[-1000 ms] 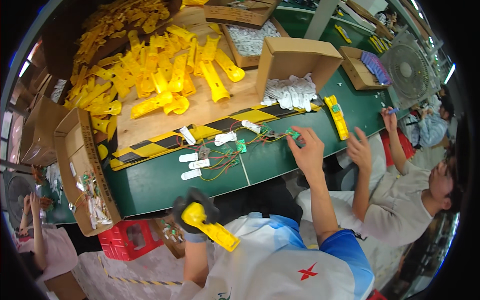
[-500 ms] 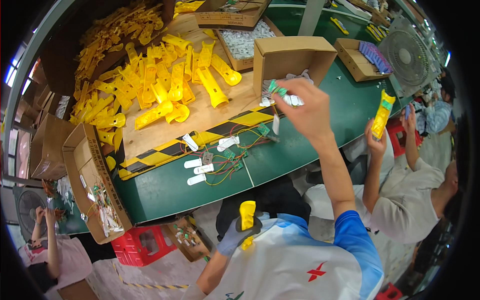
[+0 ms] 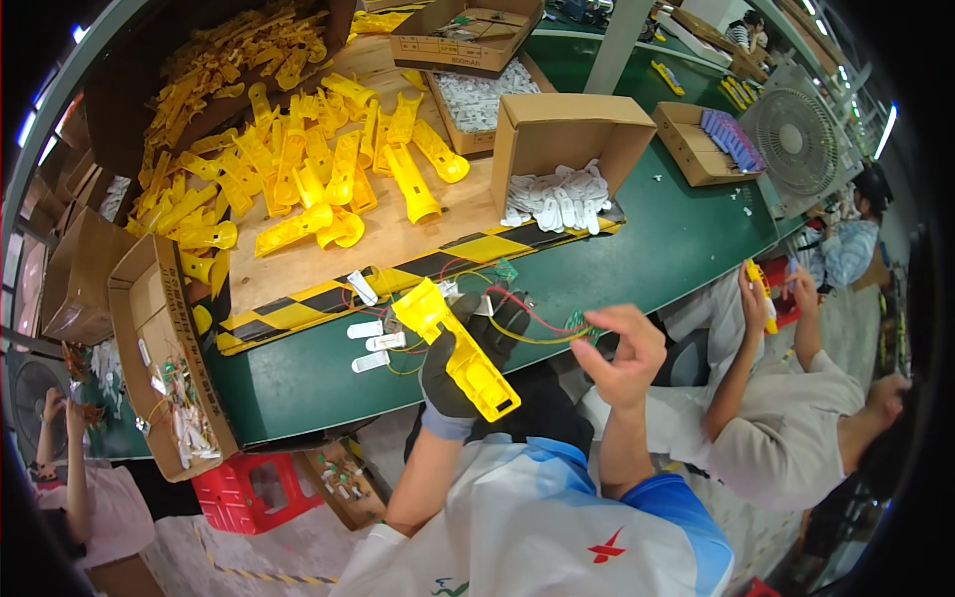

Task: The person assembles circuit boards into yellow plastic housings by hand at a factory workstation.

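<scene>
My left hand (image 3: 448, 383), in a dark grey glove, is closed around a long yellow plastic housing (image 3: 460, 350). Its hollow inside faces up, and it tilts down to the right over the table's near edge. Beside it, my bare right hand (image 3: 627, 356) pinches a small green circuit board (image 3: 577, 320) between thumb and finger. Red and yellow wires (image 3: 532, 323) run from that board leftward to the gloved fingers, where a small white piece (image 3: 484, 305) shows. Left of the housing lie several white plastic pieces (image 3: 370, 360) with thin wires, partly hidden by it.
Yellow housings (image 3: 298, 169) are heaped on a wooden board with a striped edge (image 3: 288, 310). A carton (image 3: 567, 129) holds white pieces; another carton (image 3: 204, 368) at left holds wired parts. A co-worker (image 3: 786, 418) sits at right with a yellow housing. A red stool (image 3: 244, 493) stands below.
My left hand has risen from my lap with the yellow housing to the table edge. My right hand has come down and nearer from beside the carton, still pinching the circuit board.
</scene>
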`<state>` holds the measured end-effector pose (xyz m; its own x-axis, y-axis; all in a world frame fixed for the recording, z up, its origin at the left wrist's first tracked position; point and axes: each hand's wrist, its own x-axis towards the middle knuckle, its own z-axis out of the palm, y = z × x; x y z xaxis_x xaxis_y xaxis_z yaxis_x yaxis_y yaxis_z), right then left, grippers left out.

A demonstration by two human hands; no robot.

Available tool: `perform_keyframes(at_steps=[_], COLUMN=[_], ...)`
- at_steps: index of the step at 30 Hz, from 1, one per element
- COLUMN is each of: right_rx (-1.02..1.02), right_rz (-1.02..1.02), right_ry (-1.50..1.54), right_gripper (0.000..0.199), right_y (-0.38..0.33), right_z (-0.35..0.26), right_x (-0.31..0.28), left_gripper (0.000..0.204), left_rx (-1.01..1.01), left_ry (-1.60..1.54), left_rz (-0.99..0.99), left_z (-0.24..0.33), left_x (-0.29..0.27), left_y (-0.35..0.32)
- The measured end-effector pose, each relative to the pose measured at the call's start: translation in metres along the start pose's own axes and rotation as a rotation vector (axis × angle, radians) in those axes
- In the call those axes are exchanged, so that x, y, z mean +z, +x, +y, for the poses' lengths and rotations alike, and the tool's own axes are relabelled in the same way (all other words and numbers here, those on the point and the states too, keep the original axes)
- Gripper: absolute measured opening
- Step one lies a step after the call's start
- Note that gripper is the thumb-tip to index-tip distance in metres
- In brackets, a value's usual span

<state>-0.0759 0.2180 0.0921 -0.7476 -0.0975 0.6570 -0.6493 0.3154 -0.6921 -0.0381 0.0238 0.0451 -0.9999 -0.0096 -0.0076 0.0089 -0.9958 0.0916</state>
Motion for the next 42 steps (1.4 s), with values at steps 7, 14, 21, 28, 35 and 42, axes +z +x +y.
perform_keyframes(at_steps=[7,14,21,28,35,42], right_rx=[0.215,0.544,0.712,0.583,0.368,0.463], right_rz=[-0.279,-0.444,-0.503,-0.469,-0.731,-0.576], right_ry=[0.587,0.47,0.863,0.781,0.633,0.563], right_gripper=[0.041,0.024,0.026,0.027,0.034,0.036], right_y=[-0.013,-0.017,-0.048,-0.038,-0.046,-0.05], right_z=[0.022,0.029,0.052,0.045,0.029,0.021], right_x=[-0.003,0.047,0.074,0.05,0.045,0.058], left_gripper=[0.05,0.051,0.056,0.047,0.048,0.032], left_rx=[-0.121,-0.081,-0.155,0.348,0.611,0.549], left_ry=[0.857,1.088,1.536,1.273,1.417,1.729], left_rz=[0.232,0.384,0.336,0.321,-0.069,-0.474], left_z=[0.007,0.017,0.029,0.017,0.011,0.027], left_x=[-0.029,-0.043,-0.025,-0.033,0.028,0.005], left_y=[-0.013,-0.036,-0.041,-0.022,-0.004,-0.024])
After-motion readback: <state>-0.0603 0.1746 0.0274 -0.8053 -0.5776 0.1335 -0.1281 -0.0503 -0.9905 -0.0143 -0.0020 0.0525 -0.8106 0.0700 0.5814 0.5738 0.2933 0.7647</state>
